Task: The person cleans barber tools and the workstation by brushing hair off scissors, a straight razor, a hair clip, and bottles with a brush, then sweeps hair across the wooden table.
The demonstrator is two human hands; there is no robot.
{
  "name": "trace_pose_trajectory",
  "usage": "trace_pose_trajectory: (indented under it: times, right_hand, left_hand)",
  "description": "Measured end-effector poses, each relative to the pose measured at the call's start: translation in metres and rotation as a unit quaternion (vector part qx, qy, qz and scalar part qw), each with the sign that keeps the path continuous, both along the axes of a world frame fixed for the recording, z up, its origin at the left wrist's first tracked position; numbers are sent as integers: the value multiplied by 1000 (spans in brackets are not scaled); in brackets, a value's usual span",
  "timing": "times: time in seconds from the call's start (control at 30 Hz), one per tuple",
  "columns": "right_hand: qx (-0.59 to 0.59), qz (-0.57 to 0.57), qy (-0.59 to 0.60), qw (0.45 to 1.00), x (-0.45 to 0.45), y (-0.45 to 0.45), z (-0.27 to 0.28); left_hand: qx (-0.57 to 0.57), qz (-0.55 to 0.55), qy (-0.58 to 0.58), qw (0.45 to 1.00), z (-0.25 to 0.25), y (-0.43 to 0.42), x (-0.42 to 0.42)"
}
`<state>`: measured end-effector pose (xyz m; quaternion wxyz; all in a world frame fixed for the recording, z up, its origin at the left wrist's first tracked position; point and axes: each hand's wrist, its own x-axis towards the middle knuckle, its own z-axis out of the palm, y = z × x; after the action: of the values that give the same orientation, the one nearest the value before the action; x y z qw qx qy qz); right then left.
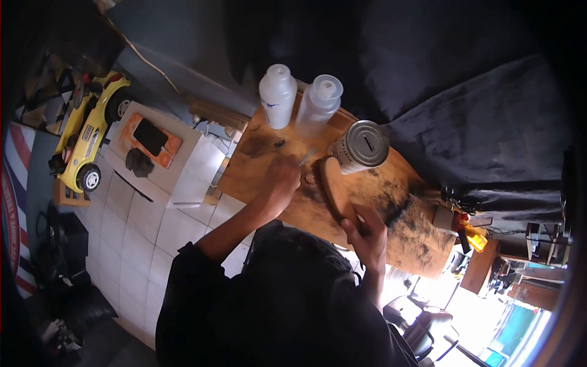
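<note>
Dark clothing (275,312) fills the lower part of the view, nearest the camera, with both forearms reaching over a stained wooden desk (428,248).

Right hand (368,235): clamped on one end of a wooden brush (335,186). Thumb and fingers grip the near end of the back, presumably to keep skin off the bristles. The brush is over the desk, just beside the can, its bristle side turned towards the left hand.

Left hand (282,183): fingers drawn together, apparently pinching a slim pale item (307,156). Its identity cannot be told; blurred. The two hands are apart.

Metal can (365,145): beyond the brush, a dark slot-like mark on its top. White bottle (278,98) and translucent bottle (320,101) stand upright near the far edge, side by side. Judged placement: within reach, yet out of the forearms' way.

Off to the left, a phone (150,136) lies on an orange item (172,147) atop a white box (199,165), apart from the dark-smudged desk, possibly to keep it clean.
</note>
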<state>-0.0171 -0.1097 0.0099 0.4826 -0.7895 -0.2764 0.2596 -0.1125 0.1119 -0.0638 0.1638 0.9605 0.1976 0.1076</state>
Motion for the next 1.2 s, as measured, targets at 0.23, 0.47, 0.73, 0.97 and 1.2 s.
trace_pose_trajectory:
  times: [0.23,0.47,0.73,0.97,1.2]
  right_hand:
    - [34,1,-22,999,7,-18,-1]
    - [89,114,-52,988,10,-30,4]
    - [72,101,-133,983,15,-33,-6]
    - [-35,-160,-194,967,26,-54,8]
    - [25,10,-138,990,33,-91,5]
  left_hand:
    - [-474,33,-24,880,34,1,-11]
    - [-816,194,-51,542,42,-33,-7]
    - [-934,87,-138,318,52,-71,-12]
    - [-885,-70,-41,459,47,-83,-7]
    - [-867,-109,4,487,45,-100,21]
